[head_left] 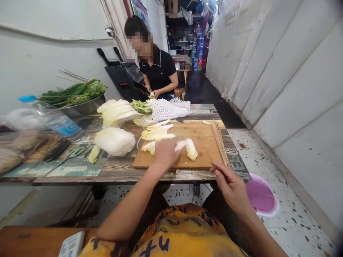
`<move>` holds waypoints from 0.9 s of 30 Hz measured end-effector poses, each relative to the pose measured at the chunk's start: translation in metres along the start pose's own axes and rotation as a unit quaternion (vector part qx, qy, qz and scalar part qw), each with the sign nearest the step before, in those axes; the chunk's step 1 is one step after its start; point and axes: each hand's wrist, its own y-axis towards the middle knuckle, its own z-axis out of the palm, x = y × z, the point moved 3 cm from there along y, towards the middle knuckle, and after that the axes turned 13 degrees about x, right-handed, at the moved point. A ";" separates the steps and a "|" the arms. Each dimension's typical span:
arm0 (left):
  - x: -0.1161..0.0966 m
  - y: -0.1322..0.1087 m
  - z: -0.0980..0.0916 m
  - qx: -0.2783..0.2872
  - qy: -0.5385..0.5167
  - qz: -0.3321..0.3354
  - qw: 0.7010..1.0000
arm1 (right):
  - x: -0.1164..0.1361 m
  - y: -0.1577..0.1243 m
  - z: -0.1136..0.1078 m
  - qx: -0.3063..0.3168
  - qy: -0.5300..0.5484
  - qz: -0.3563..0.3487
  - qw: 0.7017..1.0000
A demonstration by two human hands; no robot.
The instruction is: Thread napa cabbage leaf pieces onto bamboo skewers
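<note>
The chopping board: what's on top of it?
On the board lie cabbage pieces and, along its right side, thin sticks. The left hand hides part of it, so what is under the palm can't be seen.

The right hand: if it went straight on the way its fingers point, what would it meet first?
Probably the cutting board, near its front right corner. If the right hand clears that, the rolled cabbage piece lies roughly in line; height is unclear.
</note>
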 end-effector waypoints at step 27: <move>-0.017 -0.103 0.022 0.128 -0.812 -0.046 0.568 | 0.031 0.004 0.029 0.155 -0.204 -0.144 0.956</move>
